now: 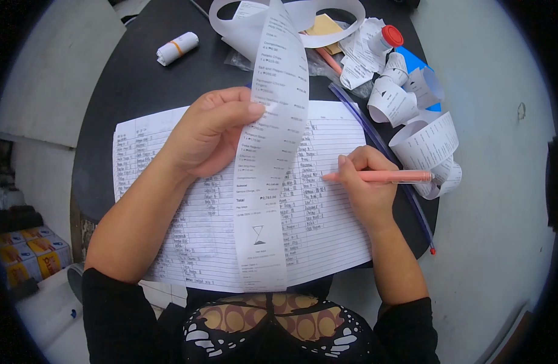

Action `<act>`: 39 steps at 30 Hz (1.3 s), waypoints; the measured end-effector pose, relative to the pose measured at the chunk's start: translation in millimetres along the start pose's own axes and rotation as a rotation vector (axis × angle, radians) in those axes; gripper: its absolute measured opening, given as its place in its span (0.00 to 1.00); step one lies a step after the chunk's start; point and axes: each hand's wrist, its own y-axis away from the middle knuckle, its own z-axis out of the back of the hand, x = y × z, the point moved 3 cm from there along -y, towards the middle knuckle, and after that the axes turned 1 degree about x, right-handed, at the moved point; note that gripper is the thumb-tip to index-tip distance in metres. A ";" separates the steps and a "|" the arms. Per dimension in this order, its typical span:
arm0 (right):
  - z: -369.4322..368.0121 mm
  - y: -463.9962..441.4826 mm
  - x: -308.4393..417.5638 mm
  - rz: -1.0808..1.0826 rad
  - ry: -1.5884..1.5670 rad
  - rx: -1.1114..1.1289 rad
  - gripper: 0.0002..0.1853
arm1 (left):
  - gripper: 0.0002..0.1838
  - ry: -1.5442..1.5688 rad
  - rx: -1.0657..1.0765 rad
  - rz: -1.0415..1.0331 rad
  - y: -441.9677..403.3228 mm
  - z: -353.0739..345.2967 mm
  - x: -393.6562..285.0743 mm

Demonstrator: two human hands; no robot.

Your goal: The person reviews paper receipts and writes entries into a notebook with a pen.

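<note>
My left hand [221, 124] pinches the edge of a long printed receipt [264, 206] between thumb and fingers. The strip hangs down over an open lined notebook [151, 194] and curls away at its upper end. Columns of handwriting fill much of both pages. In my right hand [371, 188] is a pink pen [400, 176], its tip on or just above the right page beside the written list. The receipt hides the notebook's middle.
Curled receipts [424, 142] lie right of the notebook, near a blue-purple stick [376, 139]. A red-capped container [388, 37] and crumpled slips [359, 54] are at the back. A banded paper roll [177, 48] rests on the black table [115, 91], back left.
</note>
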 end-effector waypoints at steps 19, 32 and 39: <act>5.1 -2.5 -9.8 -0.052 -0.114 -0.020 0.13 | 0.13 -0.019 0.002 -0.009 0.5 -1.7 -0.5; -4.4 61.9 22.2 -0.111 -0.288 -0.011 0.12 | 0.15 -0.111 0.039 -0.049 -4.0 7.7 6.4; -3.1 72.0 13.3 -0.036 -0.091 -0.040 0.15 | 0.16 -0.121 0.045 -0.068 -2.5 4.5 4.9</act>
